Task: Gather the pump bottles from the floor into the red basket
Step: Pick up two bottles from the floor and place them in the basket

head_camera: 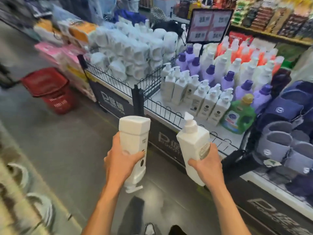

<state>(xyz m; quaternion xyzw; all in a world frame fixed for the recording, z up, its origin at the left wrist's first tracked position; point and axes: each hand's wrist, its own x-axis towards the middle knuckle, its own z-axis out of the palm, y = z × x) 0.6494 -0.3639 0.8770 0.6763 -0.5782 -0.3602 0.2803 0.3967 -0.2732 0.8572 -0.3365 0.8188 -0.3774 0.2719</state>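
Right now the red basket [49, 89] sits on the floor [59, 141] at far left, next to the stacked packs [72, 61] and well apart from both hands. Blur hides whether anything is in it. Left hand [118, 160] is wrapped round the middle of the inverted pump bottle [133, 133], pump head pointing down. Right hand [207, 167] grips the lower body of the second pump bottle [194, 143], pump up, tilted a little left. Both are in the air, off the floor, in front of the fenced counter [218, 131], where rows of display bottles [196, 97] stand further right. No other loose bottles on the floor in view. My read: pickup is done for these two, neither is deposited. What's left is the carry leftward to the basket and the drop-in. Total count unknown.
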